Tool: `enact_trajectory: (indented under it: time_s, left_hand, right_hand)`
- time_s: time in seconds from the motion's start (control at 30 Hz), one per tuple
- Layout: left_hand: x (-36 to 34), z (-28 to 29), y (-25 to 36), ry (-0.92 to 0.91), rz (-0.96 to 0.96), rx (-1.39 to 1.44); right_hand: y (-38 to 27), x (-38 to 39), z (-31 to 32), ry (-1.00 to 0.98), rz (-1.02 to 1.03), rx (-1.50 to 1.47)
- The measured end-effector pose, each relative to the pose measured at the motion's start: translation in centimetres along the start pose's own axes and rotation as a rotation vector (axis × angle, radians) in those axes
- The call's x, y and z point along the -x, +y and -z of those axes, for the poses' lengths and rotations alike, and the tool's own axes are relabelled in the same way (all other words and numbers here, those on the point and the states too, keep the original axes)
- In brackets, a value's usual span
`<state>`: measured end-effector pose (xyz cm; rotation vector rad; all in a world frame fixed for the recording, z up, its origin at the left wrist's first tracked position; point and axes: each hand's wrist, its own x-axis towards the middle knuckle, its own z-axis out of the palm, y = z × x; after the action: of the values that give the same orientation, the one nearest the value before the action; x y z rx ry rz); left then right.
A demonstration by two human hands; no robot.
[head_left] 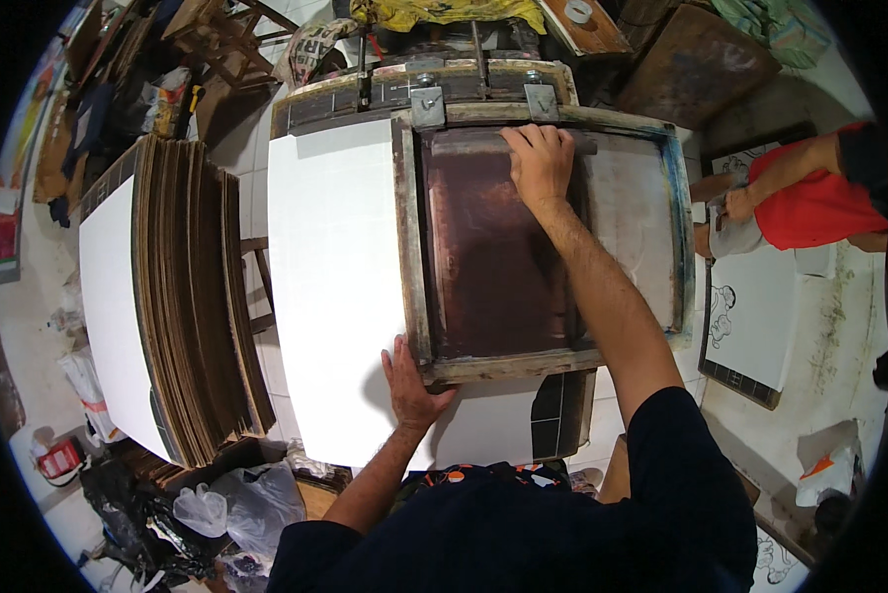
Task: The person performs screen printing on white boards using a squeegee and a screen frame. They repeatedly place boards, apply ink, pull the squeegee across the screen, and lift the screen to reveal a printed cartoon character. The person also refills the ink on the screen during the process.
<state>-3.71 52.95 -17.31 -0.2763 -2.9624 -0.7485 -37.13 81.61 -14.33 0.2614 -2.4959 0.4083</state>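
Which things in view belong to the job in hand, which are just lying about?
In use:
dark bar, gripped by right hand
framed screen, left hand at its corner
white sheet partly under it

Seemingly just lying about:
clear plastic bag
black plastic bag

The sheet (333,257) is white. The screen mesh (503,257) is dark reddish brown at left, pale grey at right. The frame (523,367) shows blue stains.

Downward head-worn fisheye view
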Motion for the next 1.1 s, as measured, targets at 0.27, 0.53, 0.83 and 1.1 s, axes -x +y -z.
enact_trajectory:
  time_s: [0.27, 0.53, 0.83, 1.1]
  left_hand:
    - [-0.4, 0.2, 0.6, 0.041, -0.020, 0.006]
    - [-0.4, 0.6, 0.5, 0.015, -0.001, 0.010]
    - [-0.4, 0.5, 0.6, 0.039, -0.019, 0.051]
    - [-0.4, 0.5, 0.6, 0.041, -0.019, 0.030]
  right_hand:
    - [-1.6, -0.6, 1.6, -0.212, -0.018, 0.061]
    - [-3.9, 4.9, 7.1, -0.295, 0.065, -0.054]
    - [-1.3, -2.1, 1.6, -0.157, 0.038, 0.037]
    - [-8.3, 12.2, 11.5, -0.339, -0.008, 0.078]
